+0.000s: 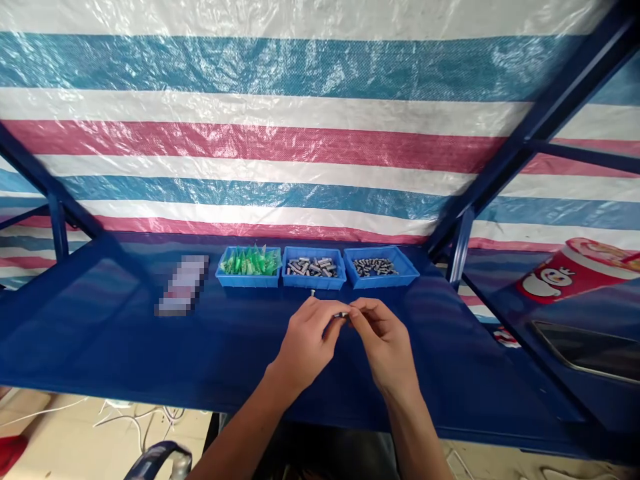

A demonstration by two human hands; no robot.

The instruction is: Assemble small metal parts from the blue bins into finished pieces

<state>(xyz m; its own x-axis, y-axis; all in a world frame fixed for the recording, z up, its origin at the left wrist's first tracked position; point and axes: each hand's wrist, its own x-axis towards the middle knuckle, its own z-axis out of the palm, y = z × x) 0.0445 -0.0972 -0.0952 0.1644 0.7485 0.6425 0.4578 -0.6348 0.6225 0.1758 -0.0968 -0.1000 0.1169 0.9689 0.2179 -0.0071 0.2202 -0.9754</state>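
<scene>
My left hand (309,339) and my right hand (386,341) meet above the blue table, fingertips pinched together. Between them is a small dark and silver metal part (341,315), held from the left by one hand and at its right end by the other. Fingers cover much of it, so its exact kind does not show. Just beyond my left hand a small silver piece (313,293) stands on the table. Behind my hands are a blue bin of silver metal cylinders (315,284) and a blue bin of smaller dark and silver pieces (385,281).
A third blue bin (249,282) at the left holds green plastic-looking pieces. Farther left lies a blurred-out rectangular item (183,285). Blue metal struts (460,250) rise at the right; beyond them are a red cup (555,273) and a phone (590,348). A striped sheet (280,150) hangs behind.
</scene>
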